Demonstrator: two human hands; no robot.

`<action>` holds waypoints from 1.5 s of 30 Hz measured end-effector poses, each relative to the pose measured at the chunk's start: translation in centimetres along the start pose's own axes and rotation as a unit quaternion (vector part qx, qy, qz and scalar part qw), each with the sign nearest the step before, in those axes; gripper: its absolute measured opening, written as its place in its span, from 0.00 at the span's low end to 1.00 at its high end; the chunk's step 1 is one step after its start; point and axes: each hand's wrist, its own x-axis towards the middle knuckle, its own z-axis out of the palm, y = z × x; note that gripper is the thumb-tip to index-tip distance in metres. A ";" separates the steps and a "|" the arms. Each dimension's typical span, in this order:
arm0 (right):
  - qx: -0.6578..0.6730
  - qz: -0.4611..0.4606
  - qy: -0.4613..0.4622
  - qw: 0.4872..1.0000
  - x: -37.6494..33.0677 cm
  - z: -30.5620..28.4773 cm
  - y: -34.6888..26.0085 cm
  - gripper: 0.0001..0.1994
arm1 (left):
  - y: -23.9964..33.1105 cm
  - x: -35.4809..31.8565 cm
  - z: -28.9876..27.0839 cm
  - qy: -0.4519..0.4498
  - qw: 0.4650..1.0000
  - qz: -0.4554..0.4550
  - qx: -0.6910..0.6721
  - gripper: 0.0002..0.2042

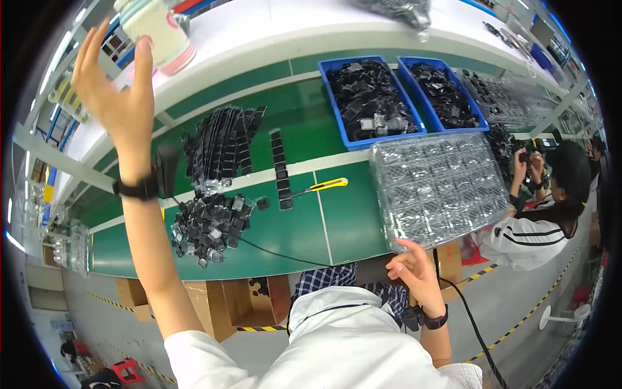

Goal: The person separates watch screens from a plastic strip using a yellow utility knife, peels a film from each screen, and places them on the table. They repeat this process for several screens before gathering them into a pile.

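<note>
My left hand (120, 104) is raised at the upper left, its fingers spread and nothing in it. Its fingertips overlap a cream and pink cup (159, 35) on the white shelf; whether they touch it I cannot tell. My right hand (418, 279) hovers by the table's front edge, loosely open and holding nothing visible, beside the near corner of a stack of clear plastic trays (440, 185). Between the hands lies a strip of black square pieces (280, 168), with a yellow utility knife (329, 185) whose blade points at it. Loose black square pieces (210, 227) are heaped to the left.
Behind the heap lies a bundle of black strips (220, 142). Two blue bins (350, 139) (485, 126) of black parts stand at the back right. A dark cable (278, 255) crosses the green table (353, 227). Cardboard boxes (240, 308) sit below. A co-worker (538, 236) works at the right.
</note>
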 end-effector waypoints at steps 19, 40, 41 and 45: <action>-0.028 -0.119 -0.026 0.992 8.3 1.2 -5.6 0.31 | 13.0 -21.7 -0.3 -0.214 0.705 -0.556 -0.385 0.08; 0.042 -0.132 0.011 0.990 23.3 1.1 6.0 0.10 | 18.1 -25.6 -5.5 -0.468 0.770 -0.321 -0.292 0.12; 0.056 -0.134 0.028 0.989 23.0 1.5 5.1 0.10 | 17.3 -25.2 -5.2 -0.459 0.779 -0.315 -0.289 0.11; -0.166 -0.238 0.124 0.949 20.5 1.2 3.5 0.08 | 16.1 -24.0 -2.9 -0.445 0.778 -0.303 -0.324 0.10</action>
